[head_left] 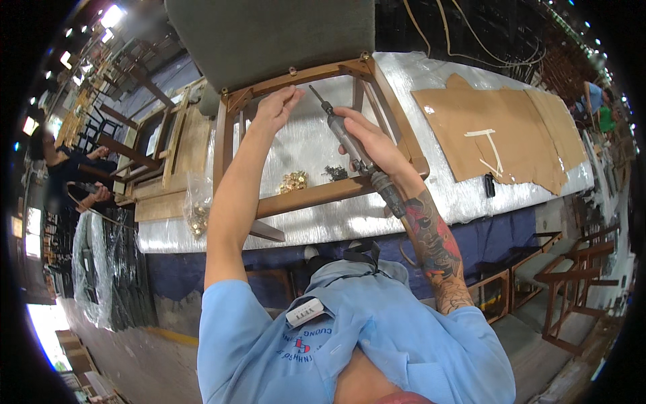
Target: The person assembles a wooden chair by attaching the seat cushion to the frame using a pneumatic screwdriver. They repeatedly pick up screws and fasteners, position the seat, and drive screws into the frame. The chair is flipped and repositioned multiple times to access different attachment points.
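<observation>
Right hand (369,143) holds a power screwdriver (344,138) — left hand (276,110) narrowly bunched, grip unclear.

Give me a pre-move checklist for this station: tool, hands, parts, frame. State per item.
1. Power driver held: ok, in the right hand.
2. Bit engaged: not ok, its tip points into open air.
3. Left hand clear of the tip: ok, visible gap, though close.
4. Fastener in the left fingers: cannot tell, too small.
5. Loose parts handy: ok, brass-coloured pieces and dark pieces heaped inside the frame outline.
6. Wooden frame secured: cannot tell, no clamp shows.
</observation>
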